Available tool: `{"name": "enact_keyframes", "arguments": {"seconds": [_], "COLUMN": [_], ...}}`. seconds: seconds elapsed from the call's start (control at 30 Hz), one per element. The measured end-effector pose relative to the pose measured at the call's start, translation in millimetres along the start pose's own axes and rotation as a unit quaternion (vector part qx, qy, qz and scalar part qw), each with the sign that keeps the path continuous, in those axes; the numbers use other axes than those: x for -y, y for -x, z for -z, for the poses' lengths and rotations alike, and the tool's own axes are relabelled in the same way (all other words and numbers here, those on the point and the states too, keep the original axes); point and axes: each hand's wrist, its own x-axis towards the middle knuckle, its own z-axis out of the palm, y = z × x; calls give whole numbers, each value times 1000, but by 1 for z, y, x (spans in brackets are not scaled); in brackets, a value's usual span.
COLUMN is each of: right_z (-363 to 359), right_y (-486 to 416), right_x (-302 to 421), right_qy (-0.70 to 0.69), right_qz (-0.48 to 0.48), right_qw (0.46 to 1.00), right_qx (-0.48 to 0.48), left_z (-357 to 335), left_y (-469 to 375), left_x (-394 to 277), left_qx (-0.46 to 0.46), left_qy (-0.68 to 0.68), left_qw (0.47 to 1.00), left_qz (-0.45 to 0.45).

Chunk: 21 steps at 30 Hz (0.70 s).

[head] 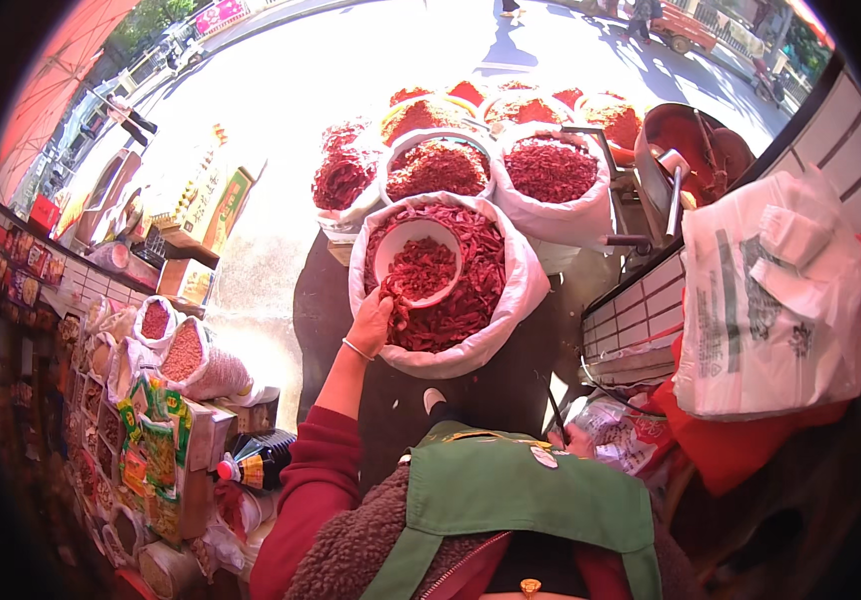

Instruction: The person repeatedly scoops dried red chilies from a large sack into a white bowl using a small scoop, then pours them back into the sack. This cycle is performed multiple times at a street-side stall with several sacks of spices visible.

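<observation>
An open white sack point(524, 292) of dried red chillies point(468, 322) stands before me. Nestled in the chillies is a white bowl point(393, 251) holding more dried red pieces point(423, 266). My left hand point(372, 322), with a pale bracelet at the wrist, grips a small bunch of dried chillies point(398, 306) at the bowl's near-left rim. Low by the right side of my green apron point(528, 495), my right hand point(577, 441) is closed around a thin dark tool point(556, 409). Its kind cannot be made out, and the apron partly hides that hand.
Several sacks of dried chillies point(550, 169) stand beyond. A large metal pan point(693, 142) is at the far right, and white plastic bags point(768, 300) hang nearer. At left are sacks of nuts point(184, 351), packets point(157, 450) and a dark bottle point(262, 457).
</observation>
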Motion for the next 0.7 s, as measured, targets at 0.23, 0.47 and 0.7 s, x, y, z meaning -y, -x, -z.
{"name": "enact_keyframes", "arguments": {"seconds": [0.23,0.47,0.7], "right_z": [-37,-41,-36], "right_y": [-50,-81,-144], "right_x": [94,126,155], "right_qy": [-64,-96,-77], "right_qz": [-4,-9,62], "right_qw": [998,995,995], "right_qx": [-1,-10,4], "left_z": [49,38,33], "left_y": [-68,-94,-98], "left_x": [-13,-13,-12], "left_qx": [-13,26,17], "left_qy": [-347,-507,-527], "left_qw": [936,861,850], "left_qz": [57,-39,-19]}}
